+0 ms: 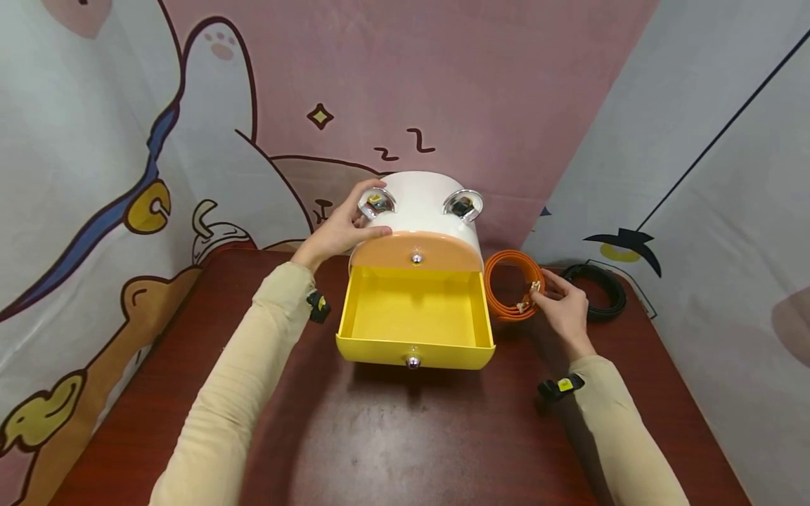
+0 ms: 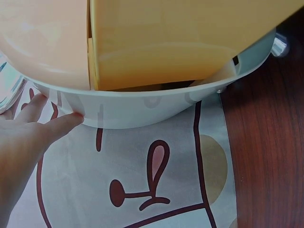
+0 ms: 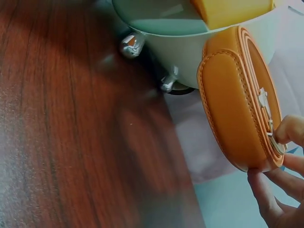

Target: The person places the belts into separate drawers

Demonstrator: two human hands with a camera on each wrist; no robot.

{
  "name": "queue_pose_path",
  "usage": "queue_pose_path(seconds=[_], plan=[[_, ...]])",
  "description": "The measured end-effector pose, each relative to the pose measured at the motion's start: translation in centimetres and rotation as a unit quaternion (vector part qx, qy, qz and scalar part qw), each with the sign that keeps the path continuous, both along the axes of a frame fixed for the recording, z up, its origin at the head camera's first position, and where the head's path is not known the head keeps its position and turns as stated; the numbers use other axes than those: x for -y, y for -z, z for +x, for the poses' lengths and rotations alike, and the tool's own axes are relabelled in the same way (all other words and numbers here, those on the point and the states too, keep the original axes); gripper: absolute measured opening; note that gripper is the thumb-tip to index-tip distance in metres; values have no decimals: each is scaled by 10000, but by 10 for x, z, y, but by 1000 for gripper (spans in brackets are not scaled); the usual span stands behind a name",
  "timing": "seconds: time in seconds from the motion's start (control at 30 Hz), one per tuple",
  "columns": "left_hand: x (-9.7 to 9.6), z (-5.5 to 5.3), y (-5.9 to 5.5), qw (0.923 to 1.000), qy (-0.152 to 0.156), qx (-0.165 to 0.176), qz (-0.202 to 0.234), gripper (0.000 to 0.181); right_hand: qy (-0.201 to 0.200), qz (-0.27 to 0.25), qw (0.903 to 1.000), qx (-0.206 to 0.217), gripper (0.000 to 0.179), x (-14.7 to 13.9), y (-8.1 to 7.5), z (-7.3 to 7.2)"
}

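A small white storage box (image 1: 422, 200) stands at the back of the table, with two shiny ear-like silver ornaments on top. Its lower yellow drawer (image 1: 414, 309) is pulled far out and has nothing in it; the orange upper drawer (image 1: 392, 253) is closed. My left hand (image 1: 338, 228) rests on the box's left side, thumb and fingers around the left ornament (image 1: 377, 202). To the right of the box, my right hand (image 1: 565, 309) pinches a rolled orange belt (image 1: 493, 295) by its buckle side. The right wrist view has the belt (image 3: 228, 104) held on edge above the table.
A coiled black belt (image 1: 610, 288) lies at the table's back right, just behind my right hand. The brown wooden table (image 1: 392, 443) reaches toward me. Cartoon-printed cloth (image 1: 380, 84) hangs close behind the box and along both sides.
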State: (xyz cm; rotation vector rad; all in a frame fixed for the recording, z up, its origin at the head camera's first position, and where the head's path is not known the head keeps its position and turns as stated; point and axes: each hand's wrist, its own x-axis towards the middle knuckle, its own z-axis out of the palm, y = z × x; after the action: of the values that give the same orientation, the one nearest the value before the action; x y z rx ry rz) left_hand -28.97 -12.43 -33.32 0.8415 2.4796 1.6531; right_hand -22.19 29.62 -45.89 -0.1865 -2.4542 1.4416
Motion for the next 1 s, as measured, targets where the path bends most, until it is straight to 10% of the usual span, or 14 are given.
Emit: queue_pose_path(seconds=[1.0], plan=[[0, 0, 0, 10000, -15, -17, -82, 75, -386, 159, 9990, -164, 51, -5, -65, 24]])
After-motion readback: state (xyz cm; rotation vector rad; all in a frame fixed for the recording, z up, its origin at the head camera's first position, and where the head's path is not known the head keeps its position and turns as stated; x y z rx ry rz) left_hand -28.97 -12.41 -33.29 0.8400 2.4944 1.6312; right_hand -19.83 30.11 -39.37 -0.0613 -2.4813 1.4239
